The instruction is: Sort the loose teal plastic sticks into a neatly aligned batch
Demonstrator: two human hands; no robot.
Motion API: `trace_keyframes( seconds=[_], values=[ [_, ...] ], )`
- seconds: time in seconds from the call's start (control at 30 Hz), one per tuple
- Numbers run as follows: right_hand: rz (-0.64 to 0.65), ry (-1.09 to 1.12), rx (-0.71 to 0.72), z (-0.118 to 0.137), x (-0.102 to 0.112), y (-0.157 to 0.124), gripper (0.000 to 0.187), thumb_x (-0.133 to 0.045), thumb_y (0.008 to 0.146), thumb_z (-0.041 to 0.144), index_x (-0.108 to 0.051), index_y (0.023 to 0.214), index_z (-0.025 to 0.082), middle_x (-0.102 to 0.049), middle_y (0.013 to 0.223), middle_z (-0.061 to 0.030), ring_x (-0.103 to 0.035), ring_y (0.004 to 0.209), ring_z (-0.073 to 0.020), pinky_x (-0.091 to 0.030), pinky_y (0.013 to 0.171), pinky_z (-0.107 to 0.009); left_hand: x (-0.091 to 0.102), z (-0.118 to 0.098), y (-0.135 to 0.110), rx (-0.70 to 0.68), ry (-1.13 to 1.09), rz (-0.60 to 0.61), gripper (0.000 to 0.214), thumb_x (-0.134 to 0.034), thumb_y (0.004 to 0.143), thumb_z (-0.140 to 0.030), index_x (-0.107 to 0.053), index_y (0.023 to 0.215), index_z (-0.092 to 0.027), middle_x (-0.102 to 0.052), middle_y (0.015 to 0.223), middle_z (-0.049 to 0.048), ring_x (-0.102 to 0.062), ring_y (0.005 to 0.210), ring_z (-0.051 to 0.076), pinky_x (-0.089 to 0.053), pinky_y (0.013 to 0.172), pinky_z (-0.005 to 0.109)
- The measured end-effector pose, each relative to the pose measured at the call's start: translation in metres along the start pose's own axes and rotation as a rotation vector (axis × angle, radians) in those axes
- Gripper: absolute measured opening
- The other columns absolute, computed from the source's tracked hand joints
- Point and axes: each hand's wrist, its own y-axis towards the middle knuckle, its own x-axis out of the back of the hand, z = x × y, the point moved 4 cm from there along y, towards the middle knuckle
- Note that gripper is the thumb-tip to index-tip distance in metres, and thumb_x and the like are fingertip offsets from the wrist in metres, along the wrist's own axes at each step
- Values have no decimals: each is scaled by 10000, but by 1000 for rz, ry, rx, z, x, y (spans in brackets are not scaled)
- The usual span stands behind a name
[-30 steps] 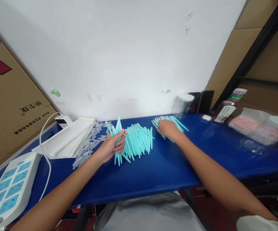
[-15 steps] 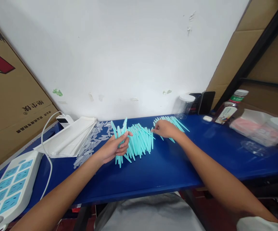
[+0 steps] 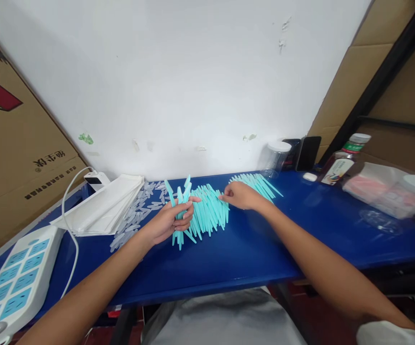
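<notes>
Left hand [image 3: 174, 220] full, right hand [image 3: 242, 195] at the middle pile.
From my head view: left fingers closed around a bundle of turquoise tapered sticks [image 3: 180, 195], tips splayed upward. Right thumb and forefinger together at the edge of the middle stick pile [image 3: 209, 213] — I cannot tell if they grip one. Second stick row [image 3: 258, 184] just beyond that hand; small translucent pieces [image 3: 132, 218] lie left, on the blue table [image 3: 225, 263].
</notes>
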Motion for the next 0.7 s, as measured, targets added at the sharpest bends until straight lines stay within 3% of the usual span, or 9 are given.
trace_keyframes(
  seconds=[0.07, 0.13, 0.23, 0.47, 0.6, 0.7],
  values=[
    [-61, 239, 131, 20, 2, -6, 433, -601, 931, 530, -645, 713, 159, -496, 579, 22, -418, 539, -112, -301, 526, -258, -3, -1, 0, 2, 24, 12, 237, -557, 1032, -399, -615, 1046, -170, -369, 705, -58, -197, 489, 61, -238, 484, 221],
    [-20, 550, 247, 42, -2, -13, 447, -597, 928, 581, -700, 857, 152, -529, 629, 19, -436, 542, -110, -339, 520, -246, -6, -1, -1, 5, 68, 41, 293, -558, 1030, -423, -602, 914, -157, -351, 670, -59, -208, 495, 64, -235, 499, 226],
    [-4, 816, 273, 65, -16, -21, 455, -671, 880, 602, -708, 958, 155, -556, 674, 16, -453, 527, -103, -343, 483, -234, -11, 1, -1, 28, 134, 98, 417, -532, 1035, -463, -534, 751, -158, -291, 590, -71, -202, 489, 69, -224, 513, 234],
    [-173, 1001, 327, 69, -32, -18, 396, -772, 822, 537, -688, 815, 150, -555, 801, 3, -475, 605, -86, -393, 536, -228, -14, 4, -2, 42, 153, 112, 444, -517, 1034, -488, -560, 744, -155, -355, 563, -55, -267, 490, 78, -278, 518, 235],
    [-154, 1057, 238, 64, -26, -19, 410, -743, 843, 555, -611, 776, 172, -508, 622, 43, -451, 527, -85, -377, 493, -216, -16, 2, -3, 2, 153, 92, 422, -539, 1018, -505, -621, 813, -145, -495, 637, -7, -357, 504, 91, -351, 506, 247],
    [-168, 1002, 217, 62, -19, -20, 384, -725, 865, 541, -635, 799, 172, -518, 576, 46, -432, 477, -79, -347, 436, -204, -17, 2, -3, 14, 139, 109, 426, -544, 1015, -510, -638, 831, -138, -503, 635, -11, -320, 472, 77, -303, 459, 233]
  ],
)
